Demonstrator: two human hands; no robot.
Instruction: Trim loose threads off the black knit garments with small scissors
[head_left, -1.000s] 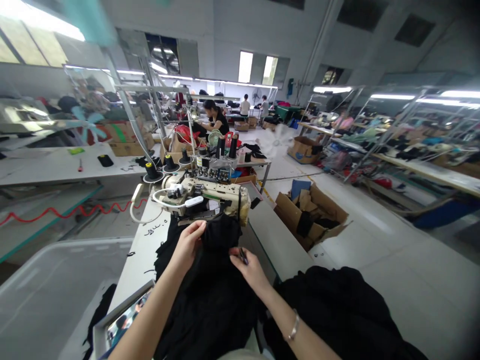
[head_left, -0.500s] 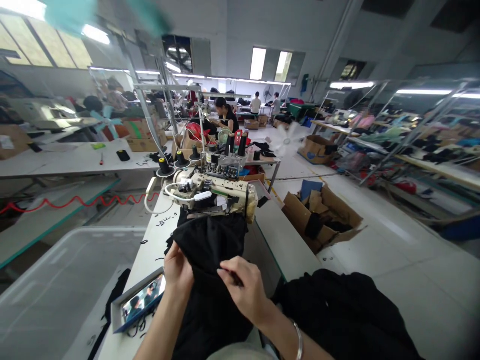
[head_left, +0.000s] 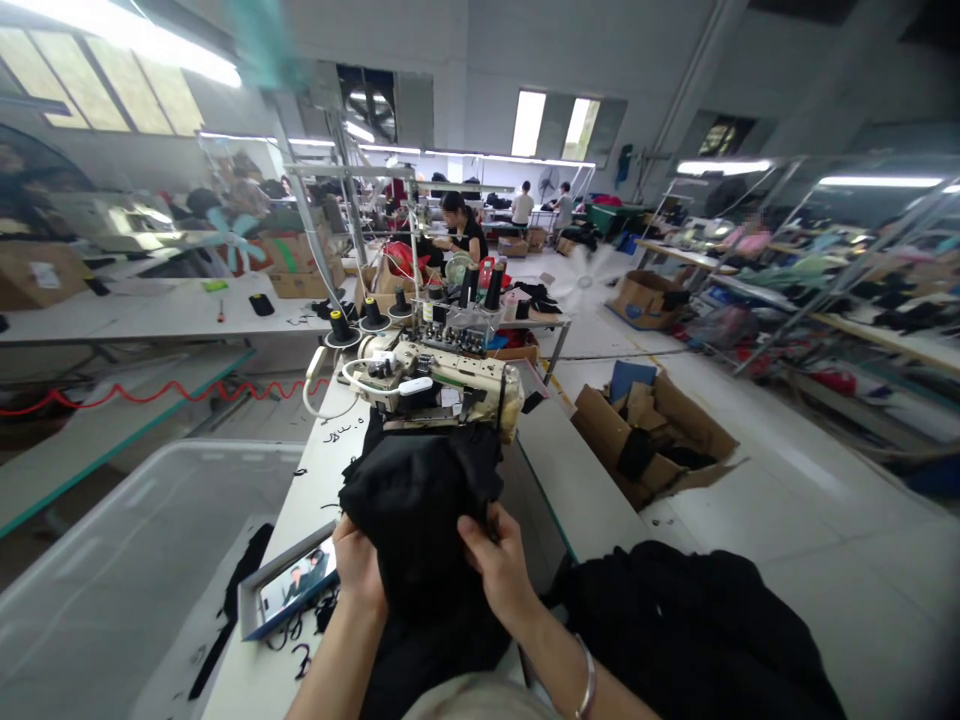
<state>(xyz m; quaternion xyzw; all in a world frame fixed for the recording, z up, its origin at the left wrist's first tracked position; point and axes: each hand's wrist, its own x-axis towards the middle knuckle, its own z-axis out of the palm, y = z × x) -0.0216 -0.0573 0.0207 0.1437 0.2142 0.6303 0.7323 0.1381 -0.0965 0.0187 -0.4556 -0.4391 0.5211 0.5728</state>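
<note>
Two bare hands have a black cloth (head_left: pixel 412 500) spread between them, just in front of the sewing machine (head_left: pixel 450 375) on the white bench (head_left: pixel 300 500). This looks like a handling or checking step. The left hand (head_left: pixel 361 570) grasps the cloth's near left side, its fingertips hidden; the right hand (head_left: pixel 499 565) pinches the right edge, and whether it holds anything else I cannot tell. Moving the cloth calls for an even grip and loose folds kept off the machine.

Left of the cloth, a shallow box (head_left: pixel 264 628) holds a lit screen (head_left: pixel 304 578). Beside the bench stands a plastic tub (head_left: pixel 217 447); whether the dark strip (head_left: pixel 238 590) lies inside is unclear. A cardboard box (head_left: pixel 600 438) on the floor contains cardboard pieces, a blue piece and black scraps.
</note>
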